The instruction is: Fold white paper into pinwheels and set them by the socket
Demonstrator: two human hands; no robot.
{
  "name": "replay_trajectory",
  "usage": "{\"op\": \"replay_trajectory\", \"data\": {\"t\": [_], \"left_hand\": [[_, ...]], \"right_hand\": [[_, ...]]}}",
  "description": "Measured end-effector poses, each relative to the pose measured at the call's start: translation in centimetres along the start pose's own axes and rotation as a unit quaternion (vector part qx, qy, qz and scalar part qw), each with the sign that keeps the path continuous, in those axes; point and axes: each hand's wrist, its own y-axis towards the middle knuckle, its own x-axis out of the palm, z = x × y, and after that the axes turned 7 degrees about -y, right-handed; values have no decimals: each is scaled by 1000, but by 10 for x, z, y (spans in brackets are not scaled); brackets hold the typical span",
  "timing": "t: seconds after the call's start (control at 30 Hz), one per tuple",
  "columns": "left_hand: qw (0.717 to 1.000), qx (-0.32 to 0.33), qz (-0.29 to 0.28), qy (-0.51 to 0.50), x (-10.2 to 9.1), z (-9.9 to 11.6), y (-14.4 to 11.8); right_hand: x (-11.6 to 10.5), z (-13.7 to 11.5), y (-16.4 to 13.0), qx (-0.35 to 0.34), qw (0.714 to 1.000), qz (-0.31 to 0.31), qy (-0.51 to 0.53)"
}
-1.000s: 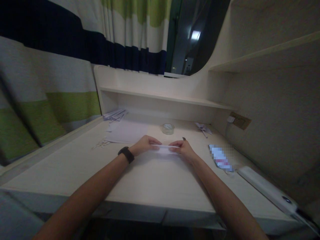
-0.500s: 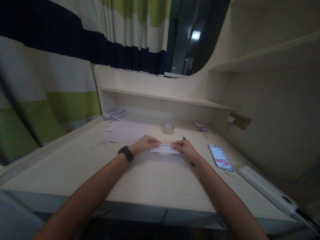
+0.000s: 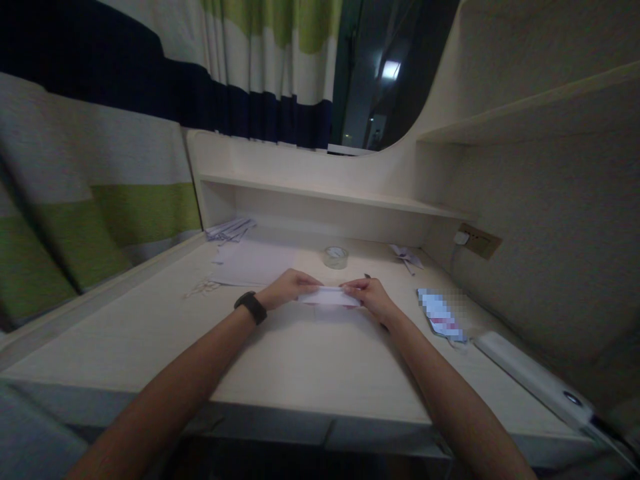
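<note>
Forearms reach in from 6 o'clock over the pale desk (image 3: 300,373), a black wristband (image 3: 251,307) on the left one. At the centre, the left hand (image 3: 289,288) and right hand (image 3: 367,297) each pinch 1 end of a folded white paper strip (image 3: 329,297) (held low over the desk, whether touching it is unclear). Toward 3 o'clock lie a blurred packet (image 3: 441,315) and a white bar-shaped device (image 3: 527,377). Farther off, at 12 o'clock, sits a tape roll (image 3: 335,257); flat paper sheets (image 3: 253,263) lie at 11 o'clock, folded papers (image 3: 230,229) beyond them.
</note>
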Motion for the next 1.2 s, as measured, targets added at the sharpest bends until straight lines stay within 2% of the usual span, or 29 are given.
{"op": "replay_trajectory", "data": {"t": [0.27,0.5,0.67,0.83,1.03,1.2], "left_hand": [[1000,-12,-10,-16,0,1,0],[999,-11,-25,-23,-1,1,0],[999,-10,-25,-19,-3,-1,-1],[999,-4,-32,-24,-6,-5,0],[992,-29,-29,-119,0,3,-1],[991,-33,-15,-127,1,8,-3]], "right_hand": [[-3,-3,-2,12,999,-34,34],[-11,-6,-6,2,997,-72,-23],[-13,-9,-6,-9,998,-49,-40],[-12,-11,-7,-14,997,-62,-38],[-11,-8,-4,-20,999,-31,-6],[-10,-10,-6,-9,1000,-10,17]]}}
